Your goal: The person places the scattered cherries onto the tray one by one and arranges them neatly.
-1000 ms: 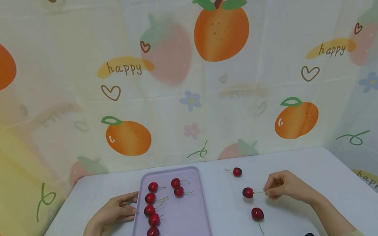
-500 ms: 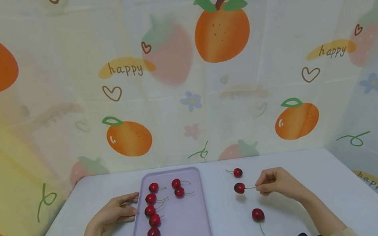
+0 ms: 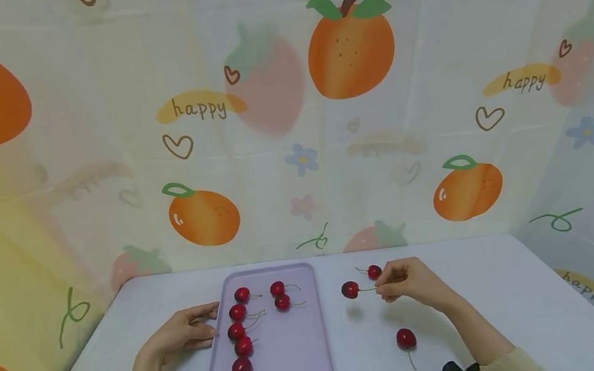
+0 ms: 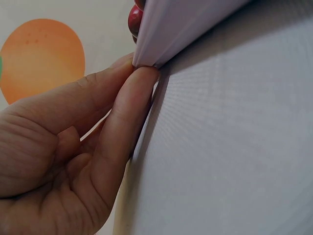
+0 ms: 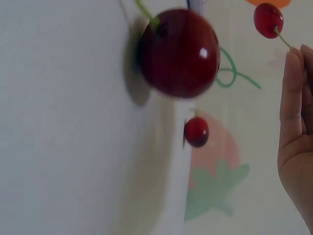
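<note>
My right hand pinches the tip of a green stem, and a dark red cherry hangs from it over the table, with its shadow below. In the right wrist view this cherry is at the upper right, beyond the fingertips. The left hand touches the left rim of a lilac tray, its fingers fairly straight. Close up in the left wrist view, the left fingertips meet the tray's edge. A column of cherries lies along the tray's left side, with two more cherries at its upper right.
On the white table, one loose cherry lies in front of the right hand, and another cherry lies just behind the right fingers. A fruit-printed cloth hangs behind the table.
My right hand has lifted the cherry by its stem and carried it left and towards the back, closer to the tray. The left hand and tray have stayed in place.
</note>
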A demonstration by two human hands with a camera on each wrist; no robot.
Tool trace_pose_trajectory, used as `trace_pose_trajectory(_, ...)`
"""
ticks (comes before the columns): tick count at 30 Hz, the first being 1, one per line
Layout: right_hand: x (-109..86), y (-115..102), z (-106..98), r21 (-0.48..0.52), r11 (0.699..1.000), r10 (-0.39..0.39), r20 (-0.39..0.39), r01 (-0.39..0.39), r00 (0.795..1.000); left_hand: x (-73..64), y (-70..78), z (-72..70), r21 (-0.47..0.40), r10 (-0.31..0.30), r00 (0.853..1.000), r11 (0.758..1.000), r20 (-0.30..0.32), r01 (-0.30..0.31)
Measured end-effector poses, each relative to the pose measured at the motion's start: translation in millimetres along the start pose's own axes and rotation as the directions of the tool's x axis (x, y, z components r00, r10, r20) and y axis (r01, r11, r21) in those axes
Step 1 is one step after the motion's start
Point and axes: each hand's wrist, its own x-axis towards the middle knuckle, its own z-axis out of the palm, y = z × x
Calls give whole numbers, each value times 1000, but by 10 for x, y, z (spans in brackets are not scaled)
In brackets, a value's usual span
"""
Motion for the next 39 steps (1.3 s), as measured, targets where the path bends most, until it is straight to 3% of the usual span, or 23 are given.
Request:
trace_pose_trajectory(18, 354, -201, 425, 97, 995, 0, -8, 1, 1000, 2, -9, -13, -16, 17, 1000, 1000, 20, -16)
trace_pose_trajectory(33, 665, -99, 800, 188, 982, 17, 22, -21, 1000, 3, -12, -17, -13, 16, 1000, 1000, 13, -16)
trace_pose_trajectory(39, 743, -59, 954, 180, 983, 20, 41, -27, 999, 5, -16, -21, -15, 25, 999, 1000, 22, -25)
